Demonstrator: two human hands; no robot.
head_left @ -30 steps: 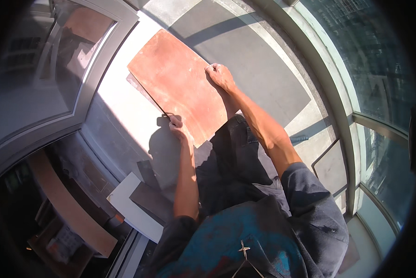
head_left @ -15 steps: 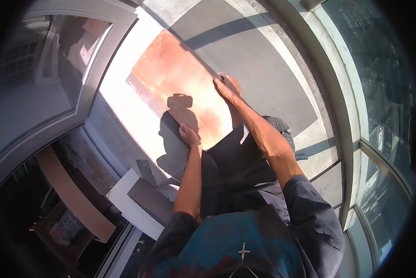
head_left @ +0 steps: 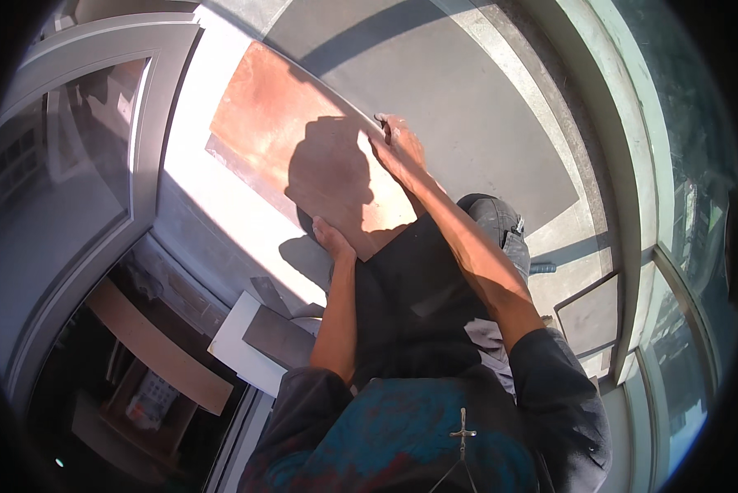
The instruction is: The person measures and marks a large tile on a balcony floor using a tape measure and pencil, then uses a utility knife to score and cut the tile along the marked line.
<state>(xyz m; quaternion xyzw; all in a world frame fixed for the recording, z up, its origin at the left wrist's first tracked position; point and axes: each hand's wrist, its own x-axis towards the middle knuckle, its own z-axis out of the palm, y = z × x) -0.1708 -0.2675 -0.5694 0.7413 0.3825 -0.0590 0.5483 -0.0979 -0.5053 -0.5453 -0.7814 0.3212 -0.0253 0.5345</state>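
A large flat reddish-brown board (head_left: 262,107) lies slanting in front of me, bright in the sun, its near end over my dark lap. My left hand (head_left: 334,238) is closed on its near left edge, thumb uppermost, with the fingers hidden below. At the right edge my right hand (head_left: 402,152) is closed round the board's side. A small dark spot shows by its fingertips, too small to name. The shadow of my head falls across the board's middle.
A grey-framed glass door (head_left: 151,140) stands at left. Below it are a curved brown strip (head_left: 159,349) and a white block (head_left: 242,341) with a grey piece on top. A dark grey sheet (head_left: 468,107) covers the floor at right, beside a curved window frame (head_left: 632,164).
The whole view has swung, so the door and board sit further left. My head's shadow has moved up the board and looks larger. Both hands keep to the board's edges.
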